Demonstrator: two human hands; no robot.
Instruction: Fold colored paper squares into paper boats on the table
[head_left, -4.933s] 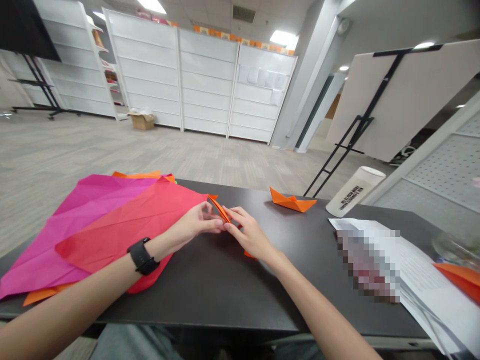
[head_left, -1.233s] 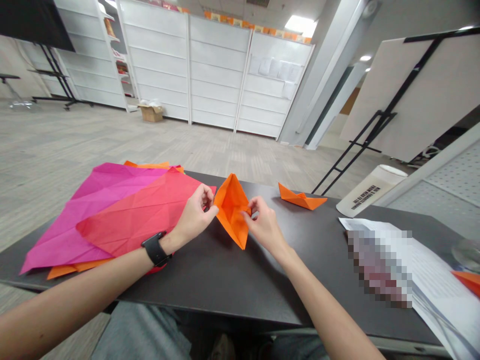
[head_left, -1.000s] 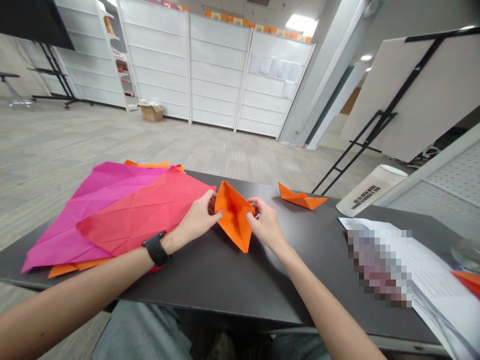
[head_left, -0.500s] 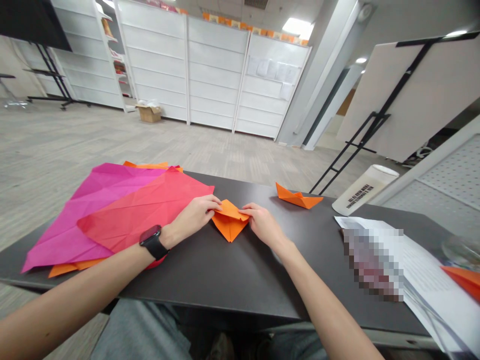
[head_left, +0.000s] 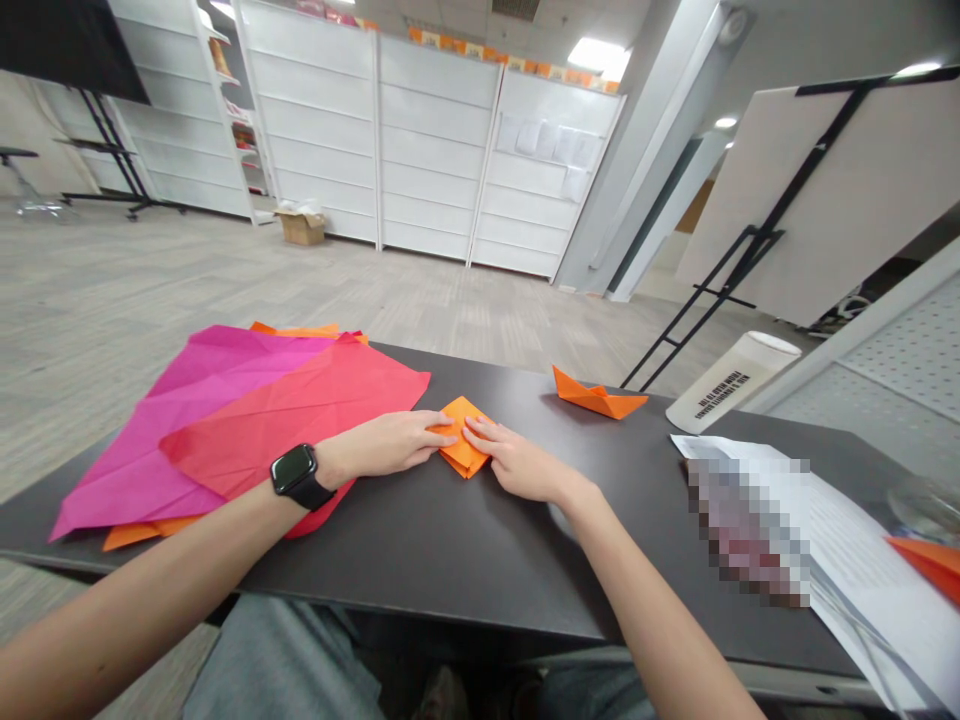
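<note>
A small folded orange paper (head_left: 466,462), diamond-shaped with layered lower edges, lies flat on the dark table in front of me. My left hand (head_left: 409,440), with a black watch on its wrist, rests its outstretched fingers on the paper's left side. From the right, my right hand (head_left: 514,455) presses spread fingers onto the paper's top face. Parts of the paper are hidden under the fingertips. Beyond my right hand stands an orange paper boat (head_left: 600,400). A red paper sheet (head_left: 277,420) lies beside my left forearm, over a magenta sheet (head_left: 142,430).
More orange sheets (head_left: 146,532) stick out beneath the magenta one. On the right of the table (head_left: 450,560) are a white cylindrical container (head_left: 731,380), printed white papers (head_left: 862,560), a blurred item and another orange paper piece (head_left: 930,562). Beyond the table stand white shelving panels (head_left: 435,150).
The orange paper has gone from a partly opened pocket to a flat diamond. Both hands have shifted from pinching its side corners to lying on top of it.
</note>
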